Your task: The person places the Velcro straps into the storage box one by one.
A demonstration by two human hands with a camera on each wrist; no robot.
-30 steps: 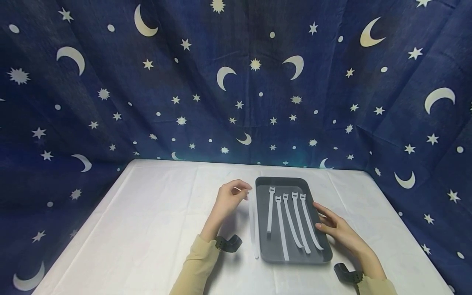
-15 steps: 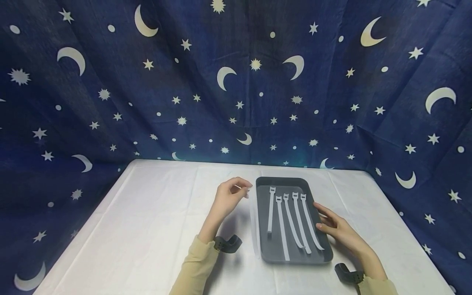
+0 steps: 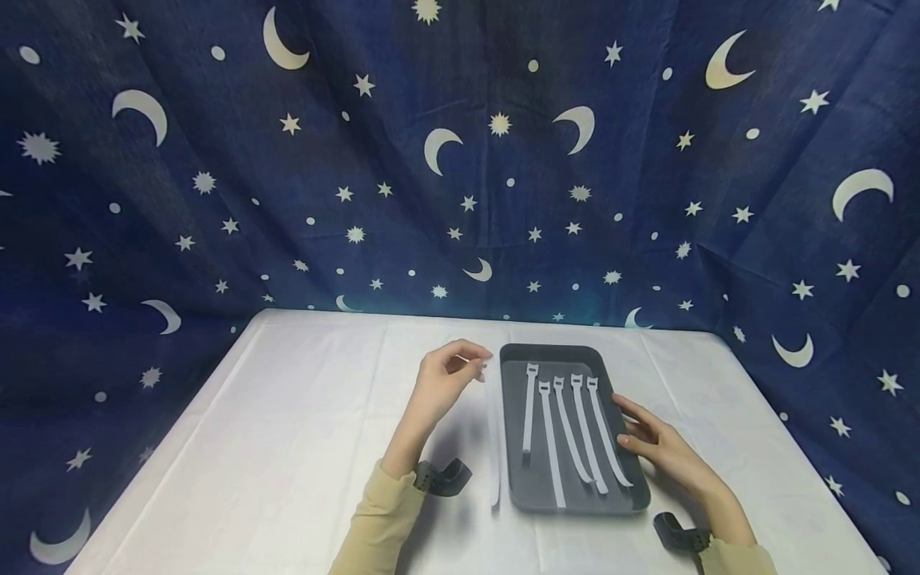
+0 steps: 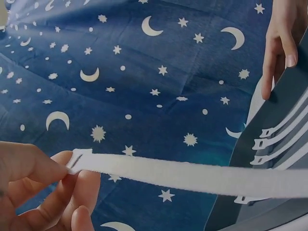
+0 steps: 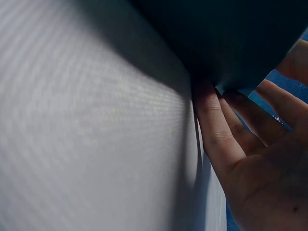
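Observation:
A white hook-and-loop cable tie (image 4: 183, 175) is pinched at its slotted head between the thumb and fingertips of my left hand (image 3: 446, 379). It hangs lengthwise just left of a dark grey tray (image 3: 519, 479), its lower end slightly curled. Inside the tray lie several similar white cable ties (image 3: 552, 447), roughly side by side with their heads at the far end. My right hand (image 3: 657, 447) rests along the tray's right side, fingers extended against the outer wall and thumb tip at the rim. In the right wrist view, fingertips (image 5: 208, 103) meet the wall low, near the tabletop.
A table with a white cloth (image 3: 287, 423) carries the tray right of centre. Behind it and at the sides hangs a dark blue curtain (image 3: 388, 160) printed with moons and stars. Black wrist cameras (image 3: 443, 477) sit on both wrists.
My left hand has risen slightly, away from me, with the cable tie in its fingers. The tie's lower end has swung a little left. My right hand and the tray stay put.

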